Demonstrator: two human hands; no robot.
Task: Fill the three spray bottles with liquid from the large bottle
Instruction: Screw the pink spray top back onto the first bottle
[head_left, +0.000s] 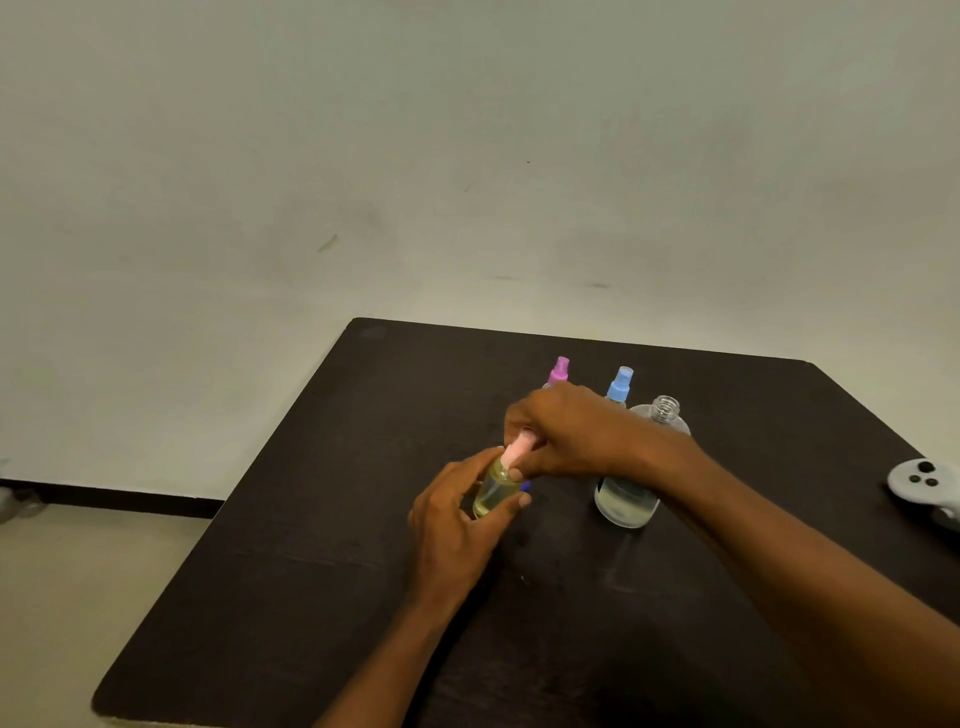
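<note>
My left hand (457, 525) grips a small clear spray bottle (496, 488) holding yellowish liquid, tilted over the table. My right hand (561, 431) is closed around its pink spray cap (519, 447). Behind my hands stand two more spray bottles, one with a purple cap (559, 370) and one with a blue cap (620, 383); their bodies are mostly hidden. The large clear bottle (626, 501) stands uncapped to the right, partly behind my right wrist, with a low level of pale liquid.
The dark table (311, 571) has its left edge and far edge near the wall. A grey controller (922, 480) lies at the table's right edge. A small blue item (525, 486) shows just behind the held bottle.
</note>
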